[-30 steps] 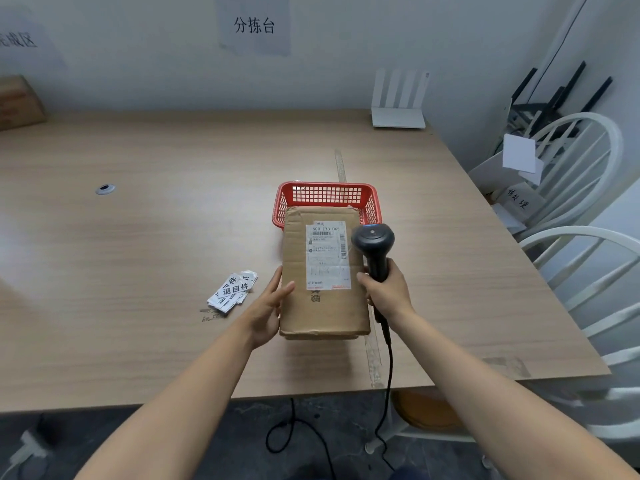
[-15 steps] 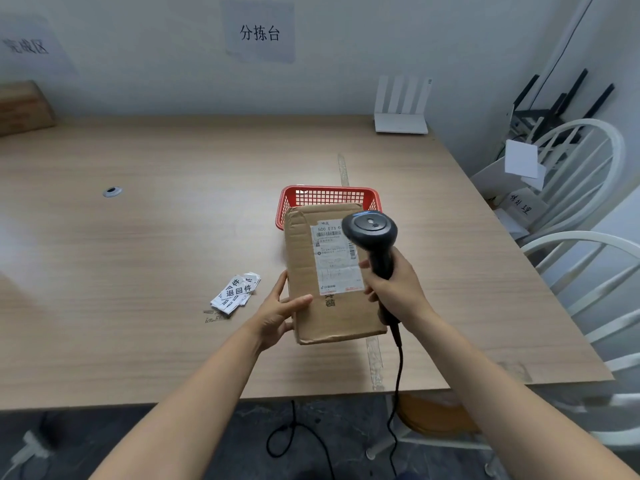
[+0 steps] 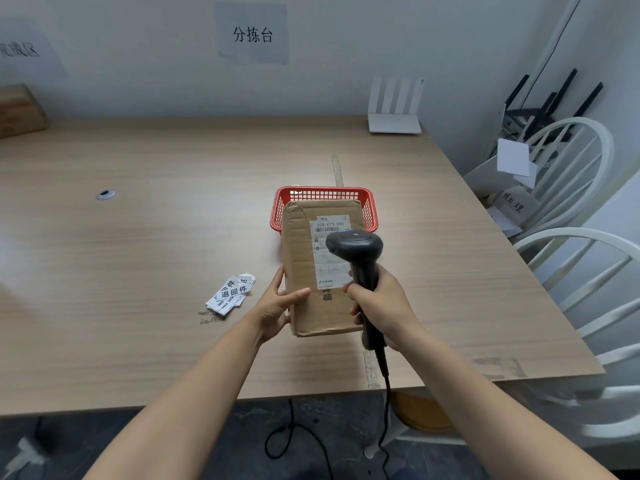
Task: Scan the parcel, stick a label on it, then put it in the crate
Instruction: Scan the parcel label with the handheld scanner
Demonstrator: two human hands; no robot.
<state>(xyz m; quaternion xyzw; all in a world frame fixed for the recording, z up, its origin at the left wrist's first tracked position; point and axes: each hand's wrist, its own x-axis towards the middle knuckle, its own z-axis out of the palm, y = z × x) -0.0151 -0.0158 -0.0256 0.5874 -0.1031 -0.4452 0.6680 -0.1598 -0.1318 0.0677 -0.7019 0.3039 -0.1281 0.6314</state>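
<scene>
A brown cardboard parcel with a white shipping label is tilted up off the table, held at its lower left edge by my left hand. My right hand grips a black corded barcode scanner, whose head hovers over the shipping label and hides part of it. Behind the parcel sits a red mesh crate, mostly hidden by the parcel. A small pile of white printed labels lies on the table left of my left hand.
The wooden table has a cable grommet at left. A white router stands at the back right, a cardboard box at back left. White chairs stand along the right edge. The scanner cable hangs over the front edge.
My left hand has lifted and tilted the parcel toward me. My right hand has swung the scanner left, from beside the parcel to over its shipping label.
</scene>
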